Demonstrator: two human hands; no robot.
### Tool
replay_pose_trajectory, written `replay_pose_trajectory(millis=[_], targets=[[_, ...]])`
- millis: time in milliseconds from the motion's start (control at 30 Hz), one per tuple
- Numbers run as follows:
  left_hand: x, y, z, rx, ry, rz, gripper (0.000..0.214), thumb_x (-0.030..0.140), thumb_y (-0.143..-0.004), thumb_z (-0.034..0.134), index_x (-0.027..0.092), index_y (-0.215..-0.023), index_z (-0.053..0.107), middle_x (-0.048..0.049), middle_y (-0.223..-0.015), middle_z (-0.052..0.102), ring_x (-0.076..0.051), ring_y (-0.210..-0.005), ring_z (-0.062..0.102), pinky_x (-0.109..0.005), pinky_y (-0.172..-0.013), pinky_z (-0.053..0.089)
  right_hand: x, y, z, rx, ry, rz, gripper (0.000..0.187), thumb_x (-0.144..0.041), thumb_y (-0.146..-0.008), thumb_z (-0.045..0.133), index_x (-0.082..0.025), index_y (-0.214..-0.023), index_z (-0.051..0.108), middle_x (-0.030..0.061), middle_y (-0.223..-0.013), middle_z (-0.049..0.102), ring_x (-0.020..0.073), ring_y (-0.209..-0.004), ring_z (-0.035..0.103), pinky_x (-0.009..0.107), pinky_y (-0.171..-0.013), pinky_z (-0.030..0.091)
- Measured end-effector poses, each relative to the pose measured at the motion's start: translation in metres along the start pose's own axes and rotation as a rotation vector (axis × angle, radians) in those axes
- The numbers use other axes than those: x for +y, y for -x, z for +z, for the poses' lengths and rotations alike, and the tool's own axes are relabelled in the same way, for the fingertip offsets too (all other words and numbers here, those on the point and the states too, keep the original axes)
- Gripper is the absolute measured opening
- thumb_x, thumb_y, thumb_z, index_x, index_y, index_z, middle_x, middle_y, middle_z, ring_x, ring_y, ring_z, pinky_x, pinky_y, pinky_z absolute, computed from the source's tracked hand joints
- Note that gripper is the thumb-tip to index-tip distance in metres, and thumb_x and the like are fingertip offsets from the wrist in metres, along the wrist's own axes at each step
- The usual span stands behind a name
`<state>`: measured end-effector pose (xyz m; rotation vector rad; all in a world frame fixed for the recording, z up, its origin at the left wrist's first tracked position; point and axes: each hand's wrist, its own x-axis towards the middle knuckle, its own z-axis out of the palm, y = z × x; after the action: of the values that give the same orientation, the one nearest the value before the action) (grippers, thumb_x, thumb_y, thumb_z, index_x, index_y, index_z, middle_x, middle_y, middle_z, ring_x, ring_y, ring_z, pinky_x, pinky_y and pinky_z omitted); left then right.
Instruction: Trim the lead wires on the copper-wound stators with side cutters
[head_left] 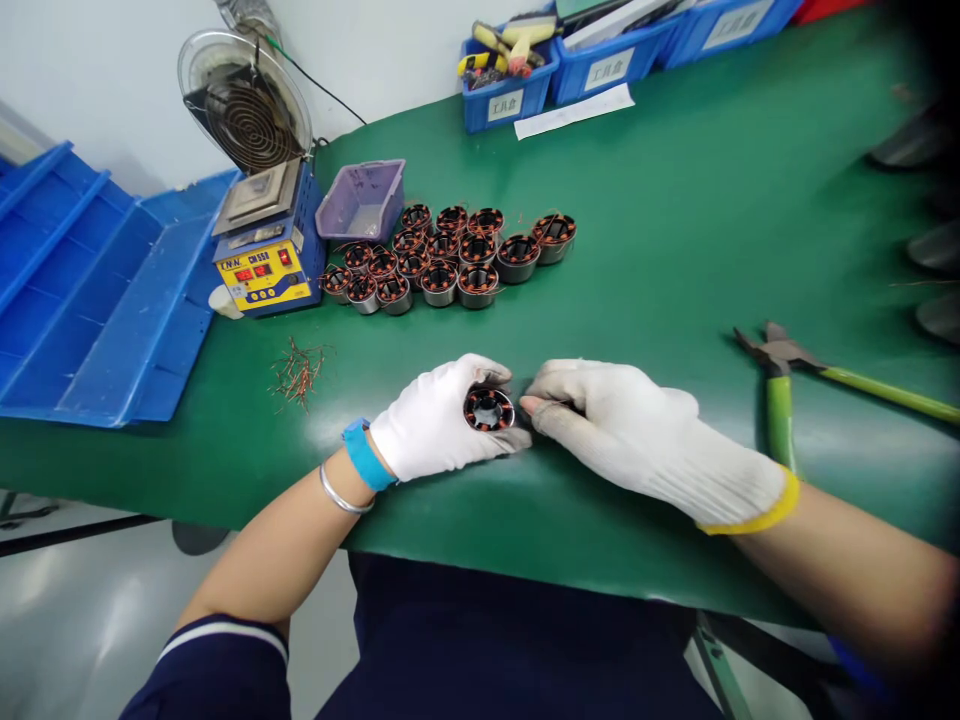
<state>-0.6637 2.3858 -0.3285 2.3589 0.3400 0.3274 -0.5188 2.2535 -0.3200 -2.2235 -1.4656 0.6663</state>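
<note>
My left hand [439,420], in a white glove, is wrapped round a motor stator [489,410], a round metal ring with copper windings inside. The stator's open face points up towards me. Just to its right, my right hand [611,410], also gloved, has thumb and fingers pinched together near the stator's edge. Whatever the right fingertips hold, if anything, is too small to make out. Beyond the hands, several more stators [439,283] stand in a cluster with thin copper wire ends sticking out. Green-handled cutting pliers [780,395] lie open on the right.
A small pile of copper wire clippings [298,374] lies at left on the green table [660,270]. Behind it stand a blue-and-yellow solder pot [262,265], a purple bin [361,200] and a fan [247,115]. Blue trays [112,300] stand far left; blue toolboxes [506,100] line the back.
</note>
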Motion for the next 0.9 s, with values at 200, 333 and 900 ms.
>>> replay_pose_trajectory(millis=[200, 333, 900], targets=[[-0.002, -0.002, 0.004, -0.040, -0.037, 0.164, 0.023, 0.033, -0.083, 0.069, 0.018, -0.098, 0.059, -0.0039, -0.096, 0.064, -0.018, -0.085, 0.058, -0.033, -0.080, 0.048, 0.006, 0.000, -0.005, -0.061, 0.095, 0.058, 0.029, -0.038, -0.085, 0.043, -0.023, -0.074, 0.065, 0.0024, -0.084, 0.066, 0.0202, -0.076, 0.060, 0.030, -0.057, 0.035], [0.001, 0.000, 0.007, -0.052, -0.112, 0.181, 0.015, 0.031, -0.089, 0.058, 0.018, -0.097, 0.058, -0.0053, -0.099, 0.061, -0.019, -0.086, 0.053, -0.034, -0.079, 0.045, 0.014, 0.004, -0.008, -0.110, 0.009, 0.079, 0.035, -0.048, -0.087, 0.041, -0.025, -0.087, 0.068, 0.0023, -0.083, 0.069, 0.0198, -0.072, 0.062, 0.029, -0.057, 0.039], [0.005, 0.003, 0.010, -0.039, -0.132, 0.143, 0.015, 0.030, -0.090, 0.054, 0.019, -0.100, 0.056, -0.0056, -0.103, 0.062, -0.021, -0.092, 0.054, -0.036, -0.084, 0.045, 0.039, 0.000, -0.021, -0.177, -0.720, 0.194, 0.049, -0.066, -0.069, 0.067, -0.019, -0.079, 0.061, 0.0029, -0.063, 0.059, 0.0126, -0.049, 0.052, 0.025, -0.043, 0.041]])
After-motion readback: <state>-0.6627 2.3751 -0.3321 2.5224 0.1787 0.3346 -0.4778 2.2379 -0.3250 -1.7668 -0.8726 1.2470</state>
